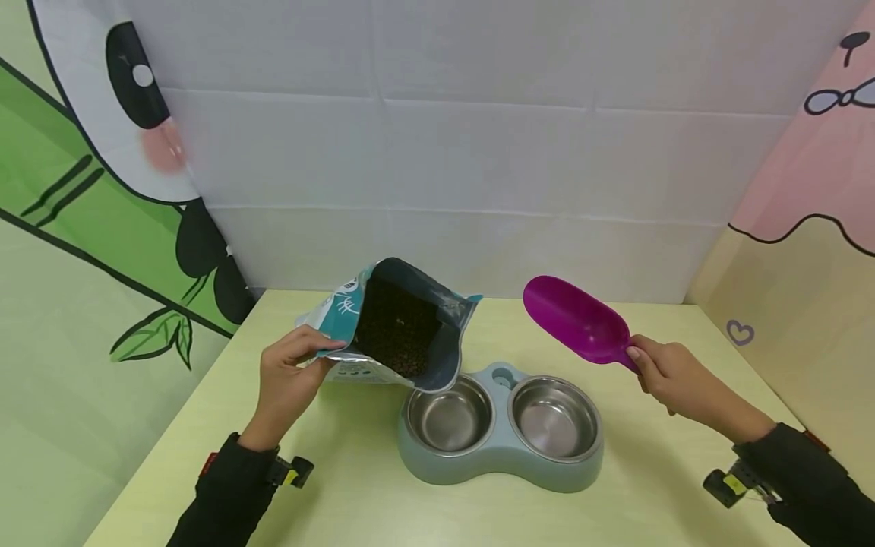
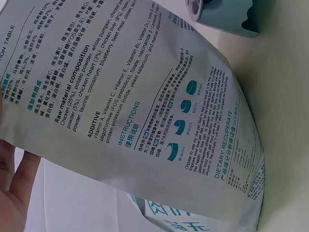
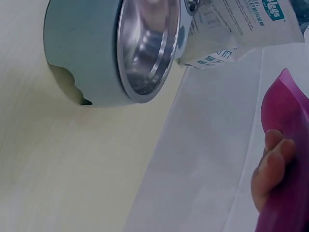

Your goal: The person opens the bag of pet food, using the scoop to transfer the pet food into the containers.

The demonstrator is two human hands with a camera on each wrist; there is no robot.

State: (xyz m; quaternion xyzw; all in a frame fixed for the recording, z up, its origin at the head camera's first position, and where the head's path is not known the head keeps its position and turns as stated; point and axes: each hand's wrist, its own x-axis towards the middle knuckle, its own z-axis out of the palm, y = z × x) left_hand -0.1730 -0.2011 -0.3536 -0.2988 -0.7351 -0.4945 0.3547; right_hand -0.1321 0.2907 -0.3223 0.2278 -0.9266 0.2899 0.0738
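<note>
Left hand [image 1: 290, 372] pinched the bag [image 1: 446, 353] by its rim, at eleven o'clock from the double bowl [image 1: 501, 437], mouth tilted, apparently for access. Right hand [image 1: 673, 376], fingers curled, gripped the empty scoop [image 1: 577, 320] at one o'clock.

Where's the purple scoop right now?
In the head view, the purple scoop is in the right hand, to the right of the open bag.

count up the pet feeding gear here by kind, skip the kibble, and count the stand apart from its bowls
Food bag: 1
Purple scoop: 1
Blue-grey bowl stand: 1
Metal bowls: 2
Total: 5
</note>
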